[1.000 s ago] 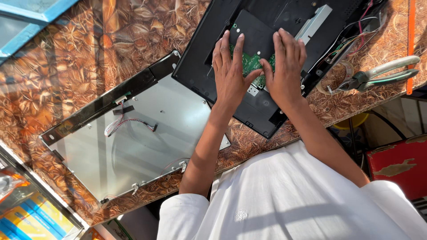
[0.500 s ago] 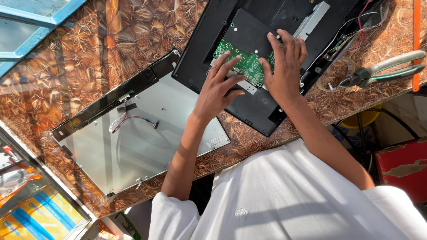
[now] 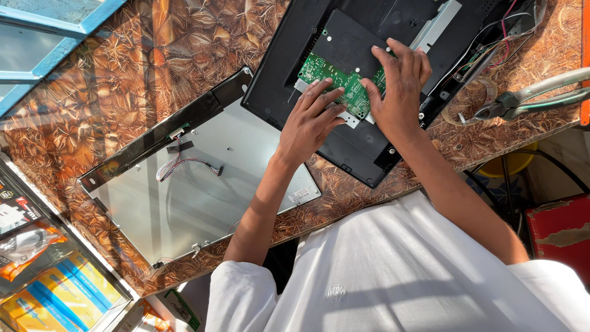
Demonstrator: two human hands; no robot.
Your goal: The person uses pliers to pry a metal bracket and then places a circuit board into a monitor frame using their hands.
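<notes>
Left hand (image 3: 310, 120) lies palm down, fingers spread, fingertips on the lower edge of a green rectangular circuit board (image 3: 335, 79). Right hand (image 3: 398, 86) lies palm down too, fingers close together and slightly curled over the board's right end; cannot tell if it pinches the board or just presses it. The board sits on a black plastic monitor back shell (image 3: 344, 55), which lies tilted on a brown leaf-patterned tabletop (image 3: 110, 74), toward its top right. A silver metal bracket (image 3: 435, 24) sits on the shell above the right hand. Thin red and white wires (image 3: 498, 37) run at the shell's right edge. Grey-green handled pliers (image 3: 534, 98) lie on the table right of the shell, apart from both hands. A flat grey metal display panel (image 3: 196, 184) with a short ribbon cable (image 3: 184, 163) lies left of the shell, under the left forearm. The person wears a white shirt (image 3: 399, 276).
</notes>
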